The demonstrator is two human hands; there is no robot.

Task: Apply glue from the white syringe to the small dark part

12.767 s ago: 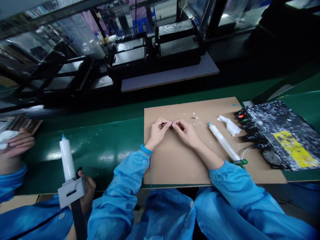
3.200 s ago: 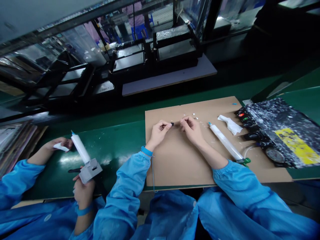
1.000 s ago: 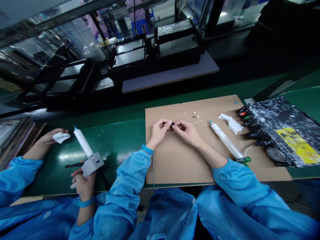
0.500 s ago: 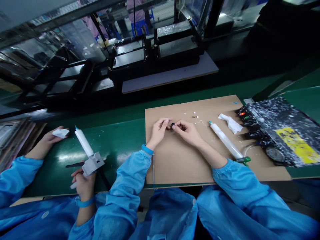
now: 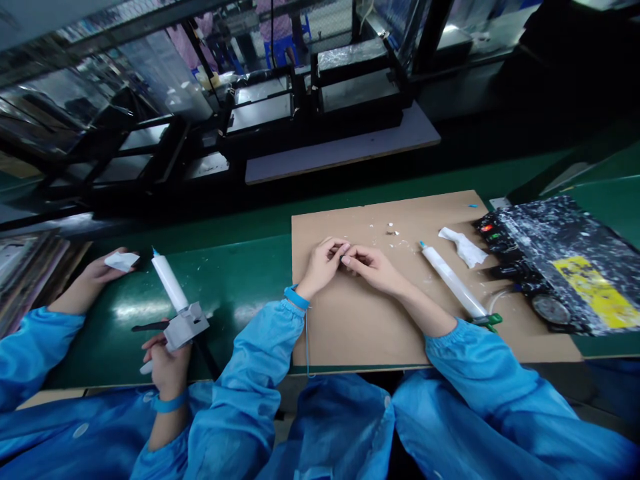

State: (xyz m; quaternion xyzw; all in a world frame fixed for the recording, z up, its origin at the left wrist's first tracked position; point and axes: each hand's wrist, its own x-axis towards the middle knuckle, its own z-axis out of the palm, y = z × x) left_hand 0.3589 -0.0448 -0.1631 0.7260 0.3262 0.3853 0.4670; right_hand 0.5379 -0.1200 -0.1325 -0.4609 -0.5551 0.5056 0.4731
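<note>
My left hand (image 5: 323, 265) and my right hand (image 5: 371, 267) meet over the sheet of brown cardboard (image 5: 360, 327), fingertips together. Pinched between them is a small black part (image 5: 343, 259), mostly covered by the fingers, so its kind does not show. Both hands are closed. A blue band circles my left wrist, with a thin cord hanging from it. To the right of my right hand lies a white syringe-like dispensing tube (image 5: 453, 280) with a blue tip and a green fitting at its lower end.
A crumpled white wipe (image 5: 463, 247) lies beside a paint-spattered control box (image 5: 575, 260) with a gauge. White crumbs (image 5: 393, 230) dot the cardboard. At left, a co-worker's hand (image 5: 170, 367) holds a dispensing gun (image 5: 185, 327); their other hand holds a wipe (image 5: 121, 261). Black frames (image 5: 357, 90) stand behind.
My hands have drawn closer together around the small black part, which is now more hidden. The tube and wipe on the cardboard lie as before.
</note>
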